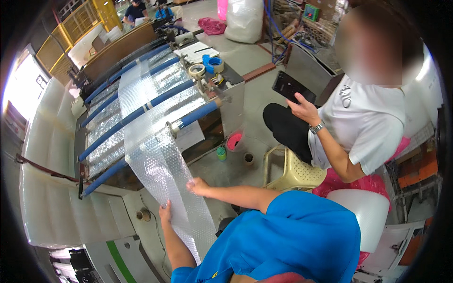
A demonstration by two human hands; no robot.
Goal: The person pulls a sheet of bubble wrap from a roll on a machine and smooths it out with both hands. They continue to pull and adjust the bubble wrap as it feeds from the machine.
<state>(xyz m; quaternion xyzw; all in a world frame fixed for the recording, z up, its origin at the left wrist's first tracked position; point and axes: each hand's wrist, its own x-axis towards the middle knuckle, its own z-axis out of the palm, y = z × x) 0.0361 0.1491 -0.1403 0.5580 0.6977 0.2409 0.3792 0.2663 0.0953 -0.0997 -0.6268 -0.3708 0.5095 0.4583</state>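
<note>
A long strip of clear bubble wrap runs down off a machine with blue rollers and hangs toward me. Its lower end passes in front of my blue shirt. My left hand grips the strip's left edge, with the fingers partly hidden behind the film. On the opposite edge, slightly higher up, my right hand is closed with its fingers curled at the film. Under the rollers lies shiny silvery sheeting.
At right a person in a white shirt holds a dark tablet beside a cream plastic stool. Tape rolls lie on the machine's corner. A pink-lined bin and a green container stand on the floor. Large wrapped rolls line the left.
</note>
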